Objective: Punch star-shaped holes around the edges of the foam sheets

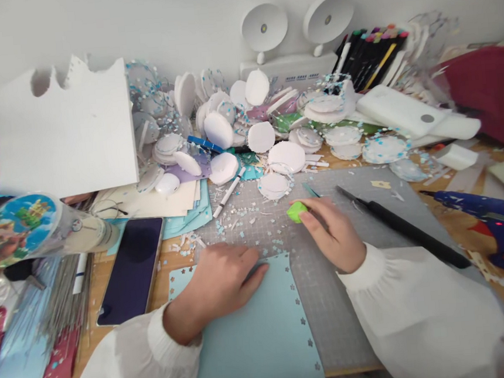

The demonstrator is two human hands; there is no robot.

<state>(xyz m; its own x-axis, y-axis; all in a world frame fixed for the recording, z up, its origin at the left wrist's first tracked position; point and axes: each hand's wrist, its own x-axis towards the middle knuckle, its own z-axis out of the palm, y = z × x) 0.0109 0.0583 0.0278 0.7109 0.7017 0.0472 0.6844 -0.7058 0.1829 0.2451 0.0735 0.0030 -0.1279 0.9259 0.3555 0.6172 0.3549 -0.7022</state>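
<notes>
A light blue sheet of paper (256,335) lies in front of me, with flower-shaped holes along its top, left and right edges. My left hand (224,279) rests on its upper part, thumb stretched out and apart from the bent fingers, whose tips are partly hidden. Between thumb and fingers of my right hand (332,229) is a small bright green paper punch (297,211), held just beyond the sheet's top right corner. Tiny blue flower cut-outs (274,243) and white scraps are scattered on the grey cutting mat (335,329) around both hands.
White foam discs (287,156) with beaded wires pile up at the back. Right lie a long black tool (415,233) and a blue glue gun (497,220). Left are a phone (131,270), a plastic cup (39,225), wires (64,311) and a white board (66,134).
</notes>
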